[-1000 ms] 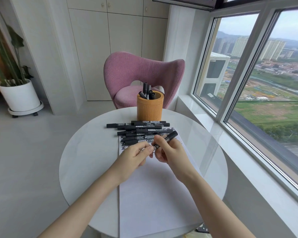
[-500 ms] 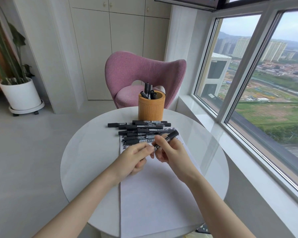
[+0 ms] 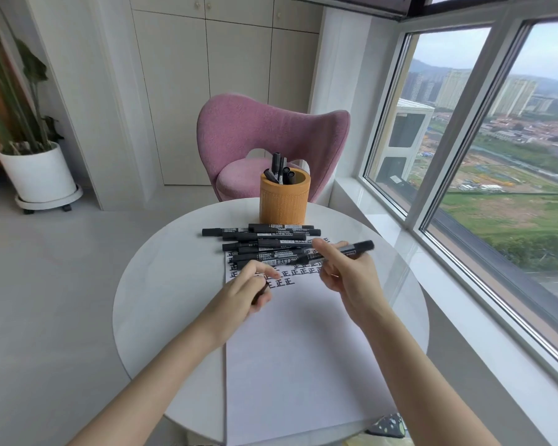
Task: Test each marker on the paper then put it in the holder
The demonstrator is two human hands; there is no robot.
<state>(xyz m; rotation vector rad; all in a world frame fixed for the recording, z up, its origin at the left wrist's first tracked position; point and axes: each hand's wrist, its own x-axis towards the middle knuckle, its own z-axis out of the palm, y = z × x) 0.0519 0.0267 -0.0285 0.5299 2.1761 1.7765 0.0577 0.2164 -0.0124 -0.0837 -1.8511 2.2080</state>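
My right hand [image 3: 351,278] holds a black marker [image 3: 351,250] above the white paper [image 3: 300,349], its far end pointing right toward the window. My left hand [image 3: 242,291] has pulled away to the left and grips a small dark cap [image 3: 261,294], mostly hidden by its fingers. Rows of black test characters [image 3: 285,276] mark the paper's top. Several black markers [image 3: 264,241] lie in a pile at the paper's far edge. Behind them stands the orange cylindrical holder [image 3: 284,204] with several markers [image 3: 279,170] in it.
The round white table [image 3: 161,284] carries everything. A pink chair [image 3: 271,136] stands just beyond it, a potted plant in a white pot [image 3: 37,172] at far left, and a large window with a sill [image 3: 432,268] along the right.
My hands were together on the marker; now they have separated. The left hand moved left with the cap, the right hand moved right with the marker.
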